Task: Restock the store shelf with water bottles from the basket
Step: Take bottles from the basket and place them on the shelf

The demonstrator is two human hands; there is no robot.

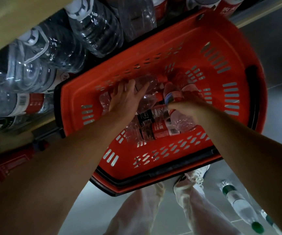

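Grey shop floor, red basket (153, 53) beside shelf (9, 17); left hand (125, 99) spread over loose bottles (147, 100), right hand (184, 107) gripping one; slick bottles may slip or roll

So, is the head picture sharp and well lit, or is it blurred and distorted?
Head view: dim overall, with white glare on the large shelf bottles; the wide lens bends the red basket rim; both forearms are soft near the frame edge, and the right hand is slightly motion-blurred.

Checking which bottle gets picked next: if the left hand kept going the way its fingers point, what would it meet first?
Probably the clear bottle lying in the basket; the left hand has its fingers spread just over it, though depth is unclear.
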